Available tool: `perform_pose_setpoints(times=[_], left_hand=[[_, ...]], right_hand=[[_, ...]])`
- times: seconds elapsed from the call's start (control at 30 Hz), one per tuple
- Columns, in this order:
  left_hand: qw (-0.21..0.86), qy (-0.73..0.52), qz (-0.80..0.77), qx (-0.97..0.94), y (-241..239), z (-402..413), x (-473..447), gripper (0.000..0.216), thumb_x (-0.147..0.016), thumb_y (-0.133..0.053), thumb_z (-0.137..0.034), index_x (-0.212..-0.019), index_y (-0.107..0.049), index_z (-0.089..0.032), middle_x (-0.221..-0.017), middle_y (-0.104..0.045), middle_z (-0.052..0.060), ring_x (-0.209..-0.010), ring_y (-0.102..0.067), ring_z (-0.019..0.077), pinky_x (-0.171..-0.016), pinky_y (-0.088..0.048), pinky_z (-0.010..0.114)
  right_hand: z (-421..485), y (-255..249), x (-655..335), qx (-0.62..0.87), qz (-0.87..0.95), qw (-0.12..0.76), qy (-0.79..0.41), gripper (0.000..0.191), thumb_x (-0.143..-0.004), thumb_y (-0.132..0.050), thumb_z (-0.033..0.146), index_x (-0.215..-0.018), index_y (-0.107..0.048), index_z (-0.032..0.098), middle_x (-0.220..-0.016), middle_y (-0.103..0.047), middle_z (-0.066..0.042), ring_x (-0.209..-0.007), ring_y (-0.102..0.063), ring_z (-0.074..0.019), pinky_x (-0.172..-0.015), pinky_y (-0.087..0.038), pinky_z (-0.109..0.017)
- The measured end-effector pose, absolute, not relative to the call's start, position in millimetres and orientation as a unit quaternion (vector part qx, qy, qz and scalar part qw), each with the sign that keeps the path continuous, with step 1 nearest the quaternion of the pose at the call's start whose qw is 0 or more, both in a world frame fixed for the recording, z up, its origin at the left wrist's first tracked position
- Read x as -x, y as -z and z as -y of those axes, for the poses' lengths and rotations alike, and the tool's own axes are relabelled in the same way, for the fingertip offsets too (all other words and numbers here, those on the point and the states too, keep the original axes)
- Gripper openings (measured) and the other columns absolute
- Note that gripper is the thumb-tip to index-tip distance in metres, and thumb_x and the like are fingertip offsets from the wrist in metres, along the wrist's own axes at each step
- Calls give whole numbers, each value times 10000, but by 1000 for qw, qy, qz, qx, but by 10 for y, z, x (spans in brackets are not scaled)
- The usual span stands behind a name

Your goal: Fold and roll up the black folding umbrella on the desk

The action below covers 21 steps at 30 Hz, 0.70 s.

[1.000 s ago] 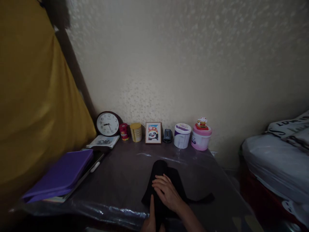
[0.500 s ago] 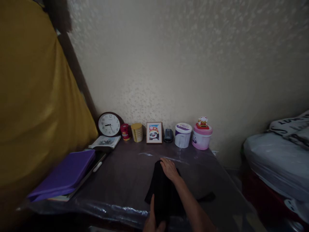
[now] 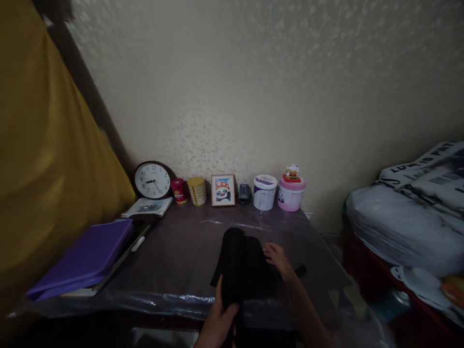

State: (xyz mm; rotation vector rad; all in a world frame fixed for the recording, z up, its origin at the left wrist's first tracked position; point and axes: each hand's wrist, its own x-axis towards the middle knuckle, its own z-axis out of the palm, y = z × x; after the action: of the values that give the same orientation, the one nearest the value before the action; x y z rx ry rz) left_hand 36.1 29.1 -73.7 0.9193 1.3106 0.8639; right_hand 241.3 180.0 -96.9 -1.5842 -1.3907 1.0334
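A black garment lies folded lengthwise on the dark table covered with clear plastic. My left hand grips its near end at the table's front edge, thumb and fingers closed round the cloth. My right hand rests on the garment's right edge, its fingers curled onto the fabric. A narrow strip of the black cloth sticks out to the right past that hand.
Along the wall stand a clock, a red tin, a gold can, a panda picture, a white tub and a pink tub. A purple folder lies left. A yellow curtain hangs left; bedding is right.
My right hand has drawn back from the garment's far end to its right edge. My left hand has closed round the near end. The view has swung slightly right.
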Motion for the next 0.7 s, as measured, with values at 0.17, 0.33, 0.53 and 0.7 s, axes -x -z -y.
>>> perform_pose_setpoints(times=[0.17,0.33,0.53,0.7], left_hand=[[622,-352,-583,-386,654,-275,-361,762,-856,-404,-281,-1373,155,-305,-471,-489,-80,-360,-471,94,-372,-368,168],[616,-356,-590,-383,608,-253,-359,754,-855,-396,-314,-1383,143,-291,-441,-462,-79,-354,-451,102,-341,-382,180],[618,-370,-584,-373,624,-249,-362,754,-843,-404,-281,-1387,118,-309,-475,-494,-71,-368,-462,97,-341,-365,162],[624,-365,-583,-372,598,-236,-346,807,-827,-441,-357,-1387,136,-283,-468,-477,-75,-369,-463,99,-357,-368,171]], right_hand=[[-1699,914,-2348,606,557,402,-402,435,-726,-422,488,-865,-630,133,-823,-634,-83,-796,-587,-199,-666,-451,-298],[-1645,859,-2322,591,581,415,-376,380,-713,-445,470,-789,-637,150,-846,-635,-82,-841,-566,-220,-791,-411,-336],[-1494,912,-2229,577,588,413,-388,402,-711,-459,499,-811,-603,137,-806,-627,-82,-793,-574,-225,-737,-431,-338],[-1420,839,-2126,538,579,434,-432,416,-727,-477,482,-920,-582,129,-924,-628,-94,-893,-579,-225,-789,-444,-328]])
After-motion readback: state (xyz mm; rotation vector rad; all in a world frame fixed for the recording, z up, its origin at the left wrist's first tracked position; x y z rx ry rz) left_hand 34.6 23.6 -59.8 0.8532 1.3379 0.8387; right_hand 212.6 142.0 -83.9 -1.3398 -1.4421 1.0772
